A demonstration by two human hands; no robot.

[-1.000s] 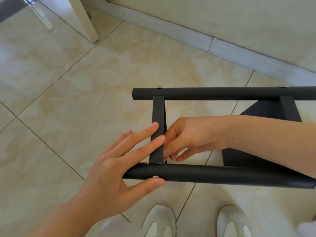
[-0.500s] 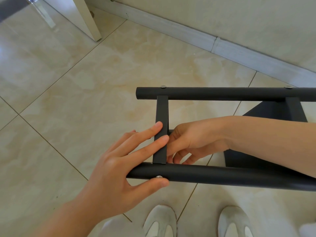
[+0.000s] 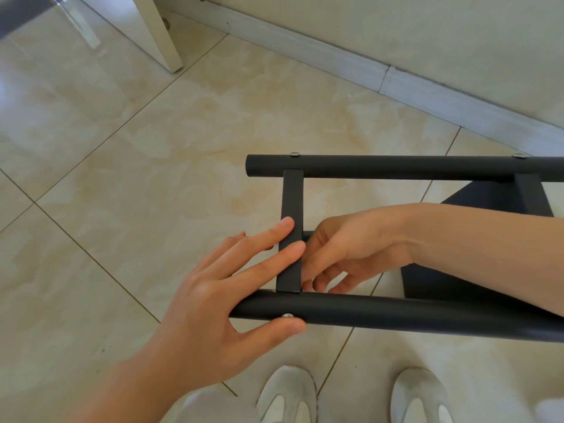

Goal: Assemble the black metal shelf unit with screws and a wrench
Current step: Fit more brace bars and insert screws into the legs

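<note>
The black shelf frame lies on its side over the floor, with a far tube (image 3: 396, 167) and a near tube (image 3: 396, 312) joined by a flat crossbar (image 3: 293, 196). A silver screw head (image 3: 287, 315) sits in the near tube under the crossbar, and another screw (image 3: 294, 154) in the far tube. My left hand (image 3: 213, 300) lays straight fingers across the crossbar, its thumb against the near tube beside the screw. My right hand (image 3: 351, 242) reaches in behind the crossbar with curled fingers; their tips are hidden. No wrench is visible.
A second crossbar (image 3: 531, 193) and a black panel (image 3: 488, 193) lie at the right. A third screw (image 3: 518, 155) sits on the far tube. My white shoes (image 3: 287, 395) stand just below the frame. A baseboard (image 3: 305, 47) and a white furniture leg (image 3: 152, 29) border the tiled floor.
My right hand's fingers have slid down behind the crossbar toward the near tube. My left hand stays on the crossbar and tube.
</note>
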